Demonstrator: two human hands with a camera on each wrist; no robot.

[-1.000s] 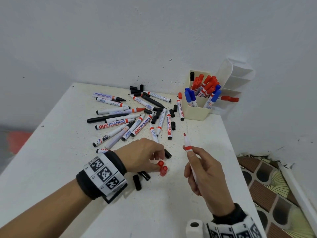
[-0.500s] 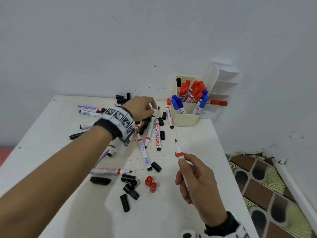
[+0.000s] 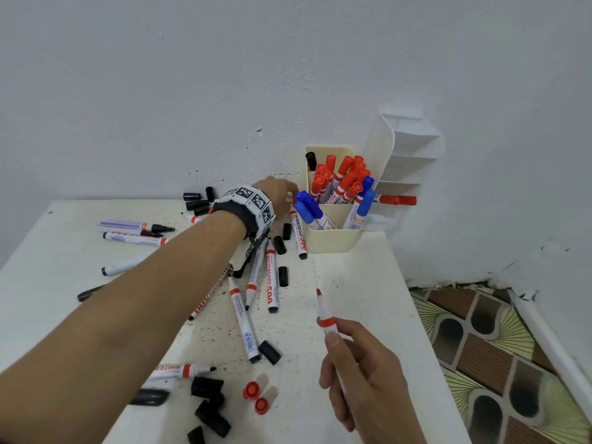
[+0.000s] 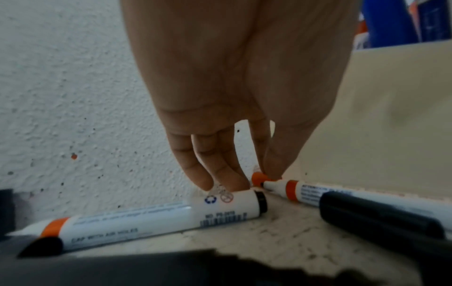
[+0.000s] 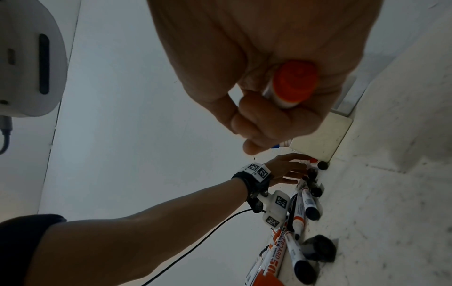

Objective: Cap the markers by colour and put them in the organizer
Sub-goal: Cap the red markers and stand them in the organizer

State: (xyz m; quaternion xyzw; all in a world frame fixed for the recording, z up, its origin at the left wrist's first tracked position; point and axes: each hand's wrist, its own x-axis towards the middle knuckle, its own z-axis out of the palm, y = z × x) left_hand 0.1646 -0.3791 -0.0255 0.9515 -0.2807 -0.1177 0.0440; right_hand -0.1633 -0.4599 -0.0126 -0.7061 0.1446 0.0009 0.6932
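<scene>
The cream organizer (image 3: pixel 333 241) stands at the far edge of the white worktop (image 3: pixel 358 283), against the wall, and serves here as the landmark. Capped red markers (image 3: pixel 344 174) and blue markers (image 3: pixel 309 208) stand upright in its compartments, with one black-capped marker (image 3: pixel 310 160) in its far left corner.

The left hand (image 3: pixel 277 195) reaches to the worktop just left of the organizer, close to its side wall. In the left wrist view its thumb and forefinger pinch a small red cap (image 4: pixel 259 178) lying at the foot of that wall, right at the tip of an uncapped red-banded marker (image 4: pixel 293 190); the other fingers (image 4: pixel 195 170) hang extended, touching the end of another white marker (image 4: pixel 171 212).

The right hand (image 3: pixel 362 376) is held nearer the person, in front of the organizer and well apart from it. Its fingers curl round the barrel of an uncapped red marker (image 3: pixel 325 312), tip pointing up and away towards the organizer.

Left of and in front of the organizer, uncapped markers (image 3: pixel 272 277) and loose black caps (image 3: pixel 208 398) lie scattered over the worktop. Two loose red caps (image 3: pixel 256 395) lie side by side near the front edge, left of the right hand.
</scene>
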